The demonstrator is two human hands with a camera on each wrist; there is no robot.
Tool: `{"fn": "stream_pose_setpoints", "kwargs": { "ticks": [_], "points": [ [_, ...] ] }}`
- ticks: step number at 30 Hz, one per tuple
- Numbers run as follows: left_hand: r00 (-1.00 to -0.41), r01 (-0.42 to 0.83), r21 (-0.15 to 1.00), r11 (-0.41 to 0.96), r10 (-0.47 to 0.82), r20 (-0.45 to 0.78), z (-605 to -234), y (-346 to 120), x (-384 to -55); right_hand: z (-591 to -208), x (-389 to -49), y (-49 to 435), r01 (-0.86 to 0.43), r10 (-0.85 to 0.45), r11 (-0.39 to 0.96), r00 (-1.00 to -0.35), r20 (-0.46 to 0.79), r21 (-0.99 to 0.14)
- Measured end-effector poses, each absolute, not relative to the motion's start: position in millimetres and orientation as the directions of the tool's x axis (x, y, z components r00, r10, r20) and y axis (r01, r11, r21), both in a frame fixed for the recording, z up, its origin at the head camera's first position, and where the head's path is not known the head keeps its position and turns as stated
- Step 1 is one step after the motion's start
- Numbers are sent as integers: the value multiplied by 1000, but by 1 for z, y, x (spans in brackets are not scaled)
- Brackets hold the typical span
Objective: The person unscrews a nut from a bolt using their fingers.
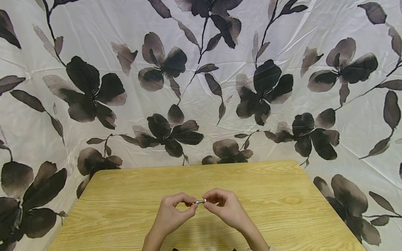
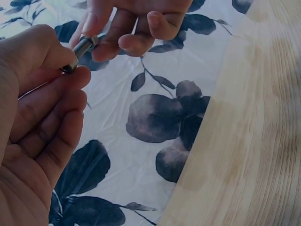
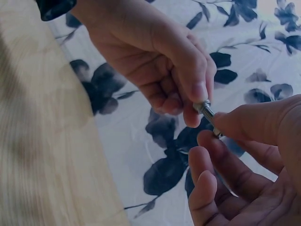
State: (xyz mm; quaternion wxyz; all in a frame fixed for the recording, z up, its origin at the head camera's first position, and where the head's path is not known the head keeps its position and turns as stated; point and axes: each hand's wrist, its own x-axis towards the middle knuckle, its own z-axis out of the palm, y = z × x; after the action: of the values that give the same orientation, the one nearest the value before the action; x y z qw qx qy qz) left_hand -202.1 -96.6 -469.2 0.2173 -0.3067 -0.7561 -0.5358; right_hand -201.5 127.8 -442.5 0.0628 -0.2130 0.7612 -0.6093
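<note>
- As the bolt (image 1: pixel 200 201) bridged the gap between my fingertips, my left hand (image 1: pixel 170 213) had its left end clamped between thumb and forefinger, the other fingers loosely bent below; a dark band (image 3: pixel 56 7) circled that wrist.
- Between the two pinches, above the wood-grained table (image 1: pixel 132 188), the bolt lay crosswise, its right end a touch higher in the head view. Its middle was uncovered: a short, slim, silvery shank, ridged with thread and catching the light, with a wider piece towards each end, partly hidden by my fingertips. I could not tell which was the head and which, if either, was a nut.
- My right hand (image 1: pixel 227 209) pinched the right end, the metal caught between thumb and forefinger, while its remaining fingers curled, well spread, away from the bolt.
- Behind everything, from left edge to right, hung pale cloth (image 1: pixel 201 99) printed with dark flowers.
</note>
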Motion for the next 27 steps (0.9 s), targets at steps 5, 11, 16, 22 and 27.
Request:
{"fn": "stream_pose_setpoints", "kwargs": {
  "ticks": [5,11,16,22,27],
  "points": [
    [-738,675,694,250,225,636,-468,-96,-202,-444,-202,127,-281,-400,155,-894,200,-947],
    [-736,677,689,260,222,640,-468,-95,-202,-442,-202,128,-244,-385,168,-908,165,-955],
    [-734,679,683,268,227,640,-469,-95,-202,-440,-203,129,-206,-399,188,-910,117,-960],
    [-736,677,685,269,237,635,-469,-95,-202,-440,-203,129,-201,-407,197,-907,106,-960],
    [-744,668,692,273,232,627,-468,-95,-201,-440,-202,128,-203,-405,184,-907,114,-962]
  ]
}}
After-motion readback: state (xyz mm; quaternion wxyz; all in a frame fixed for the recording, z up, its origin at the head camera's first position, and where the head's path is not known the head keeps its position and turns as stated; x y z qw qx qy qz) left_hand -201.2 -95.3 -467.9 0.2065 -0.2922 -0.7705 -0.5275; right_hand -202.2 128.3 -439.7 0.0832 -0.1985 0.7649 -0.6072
